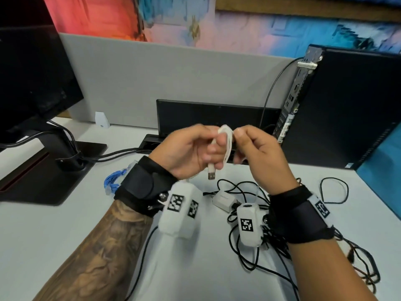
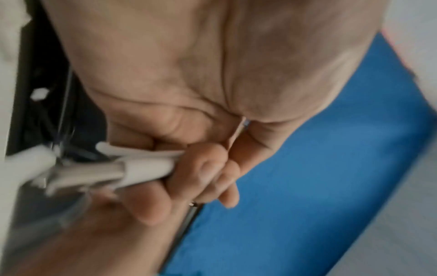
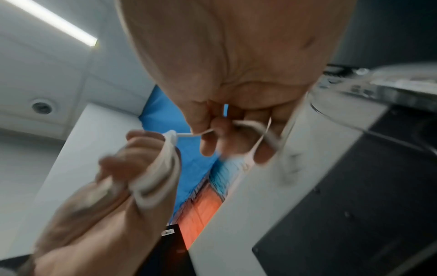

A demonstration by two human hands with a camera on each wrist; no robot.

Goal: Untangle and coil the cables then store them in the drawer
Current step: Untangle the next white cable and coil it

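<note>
My left hand grips a small bundle of coiled white USB cable above the desk. The USB plug hangs below the fist. My right hand pinches a loose strand of the same white cable right beside the bundle. In the left wrist view the white loops stick out of my curled fingers. In the right wrist view the bundle sits in the left fist. A tangle of black cables and a white charger lie on the desk beneath my wrists. No drawer is visible.
A blue coiled cable lies on the white desk left of my left wrist. A monitor on its stand is at the left, a black computer tower at the right. A grey partition runs behind.
</note>
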